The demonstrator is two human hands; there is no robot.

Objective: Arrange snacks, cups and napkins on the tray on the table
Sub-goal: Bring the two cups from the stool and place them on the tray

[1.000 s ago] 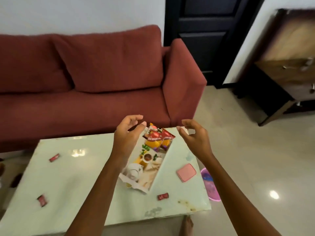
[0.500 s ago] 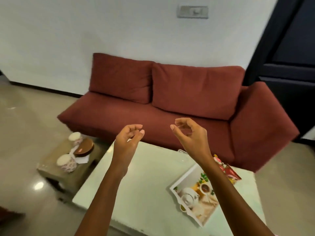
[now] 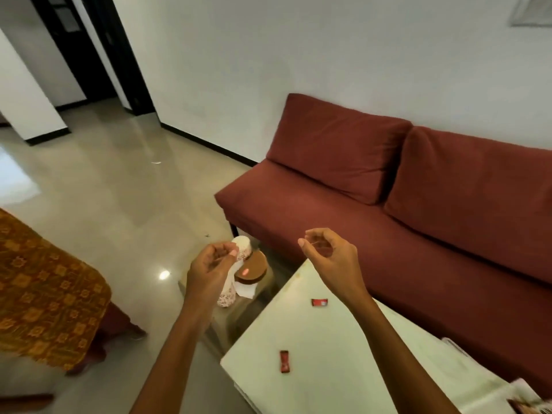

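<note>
The step in hand looks like fetching the cups: the person faces a low stool beside the tabletop, at about 10 o'clock from it. Two patterned cups, a brown lid and a white napkin sit there. The next move calls for lowering a hand onto a cup. The left hand and right hand hover half-curled, holding nothing. The tray is barely visible at 4 o'clock; two red sweets lie loose on the tabletop.
</note>
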